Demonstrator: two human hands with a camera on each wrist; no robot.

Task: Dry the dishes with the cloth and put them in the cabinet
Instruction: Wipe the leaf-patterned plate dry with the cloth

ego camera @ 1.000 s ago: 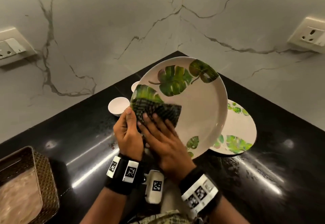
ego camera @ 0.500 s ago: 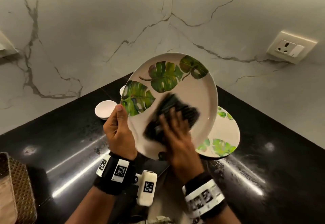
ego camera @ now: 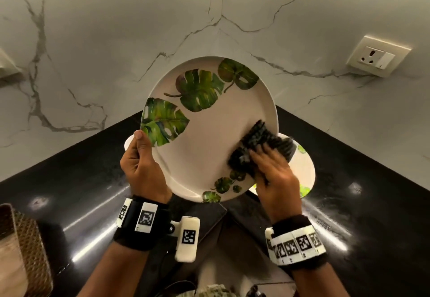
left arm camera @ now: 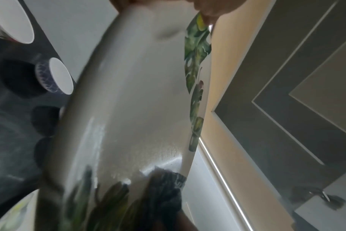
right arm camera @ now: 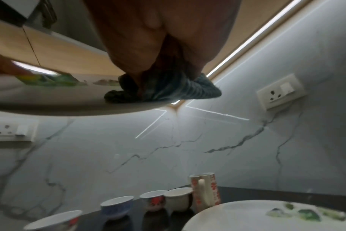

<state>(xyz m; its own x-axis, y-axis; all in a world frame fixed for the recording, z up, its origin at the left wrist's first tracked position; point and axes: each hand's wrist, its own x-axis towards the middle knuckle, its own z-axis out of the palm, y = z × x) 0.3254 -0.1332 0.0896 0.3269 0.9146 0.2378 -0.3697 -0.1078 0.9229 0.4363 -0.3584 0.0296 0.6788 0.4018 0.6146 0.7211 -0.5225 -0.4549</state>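
A white plate with green leaf prints (ego camera: 209, 138) is tilted up above the black counter. My left hand (ego camera: 142, 154) grips its left rim, thumb on the face and fingers behind. My right hand (ego camera: 265, 164) holds a bunched dark checked cloth (ego camera: 260, 143) and presses it on the plate's lower right rim. The left wrist view shows the plate (left arm camera: 128, 93) edge-on, with the cloth (left arm camera: 164, 187) at its far end. From the right wrist view, the cloth (right arm camera: 168, 90) is bunched between thumb and fingers on the plate (right arm camera: 69, 101).
A second leaf plate (ego camera: 304, 168) lies on the counter (ego camera: 69, 192) under my right hand. Several small bowls (right arm camera: 117, 204) and a mug (right arm camera: 204, 190) stand along the marble wall. A wicker basket (ego camera: 30, 250) sits at the lower left. Cabinet doors (left arm camera: 286, 78) hang overhead.
My right hand has swept the cloth across the plate from its left side through the middle to the lower right rim. The left hand keeps its grip on the left rim.
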